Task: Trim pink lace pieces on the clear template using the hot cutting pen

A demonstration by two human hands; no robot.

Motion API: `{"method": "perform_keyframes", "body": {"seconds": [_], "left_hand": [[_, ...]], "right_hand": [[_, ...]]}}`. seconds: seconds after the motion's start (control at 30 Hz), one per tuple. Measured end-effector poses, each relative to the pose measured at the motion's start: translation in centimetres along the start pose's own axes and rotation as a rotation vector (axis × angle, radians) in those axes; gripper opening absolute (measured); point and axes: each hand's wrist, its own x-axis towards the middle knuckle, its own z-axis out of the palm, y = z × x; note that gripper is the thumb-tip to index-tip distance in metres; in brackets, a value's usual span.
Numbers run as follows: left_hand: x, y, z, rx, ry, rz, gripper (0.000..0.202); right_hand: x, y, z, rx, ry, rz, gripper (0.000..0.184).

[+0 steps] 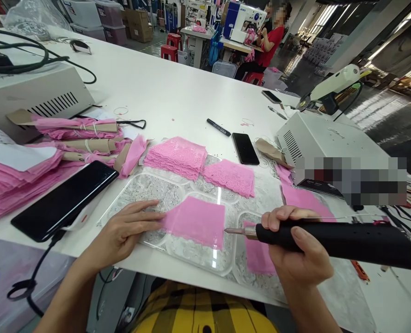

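Note:
My left hand (pixel 129 229) lies flat with fingers stretched out, its fingertips pressing the left edge of a pink lace piece (pixel 196 221) that rests on a clear glass plate (pixel 146 185). My right hand (pixel 295 252) is wrapped round the black handle of a hot cutting tool (pixel 330 238). The tool's metal tip touches the right edge of that lace piece. Another pink piece (pixel 257 254) lies under my right hand.
Two stacks of pink lace (pixel 177 157) (pixel 230 176) sit behind the plate. A large phone (pixel 64 199) lies at left beside pink fabric piles (pixel 14 171). A smaller phone (pixel 245 148), a marker (pixel 218 127) and two grey control boxes (pixel 316 143) (pixel 35 95) stand around. A seated person (pixel 267 44) works far back.

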Motion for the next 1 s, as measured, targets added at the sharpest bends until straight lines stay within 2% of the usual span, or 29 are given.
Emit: {"method": "perform_keyframes", "body": {"seconds": [0.47, 0.57, 0.7, 0.83, 1.0], "left_hand": [[0.1, 0.0, 0.0, -0.004, 0.004, -0.004, 0.04], [0.1, -0.2, -0.2, 0.001, -0.001, -0.002, 0.041], [0.1, 0.1, -0.4, -0.022, 0.029, 0.009, 0.046], [1.0, 2.9, 0.6, 0.002, 0.06, 0.015, 0.048], [4.6, 8.5, 4.9, 0.042, -0.017, 0.136, 0.044]], "right_hand": [[-0.2, 0.2, 0.1, -0.009, -0.06, -0.012, 0.009], [0.4, -0.2, -0.6, -0.004, -0.018, -0.011, 0.01], [1.6, -1.3, -2.7, -0.056, 0.101, -0.068, 0.011], [2.0, -1.7, -4.4, -0.099, 0.182, -0.095, 0.012], [1.8, -0.9, -4.6, -0.07, 0.171, -0.089, 0.012]]}}
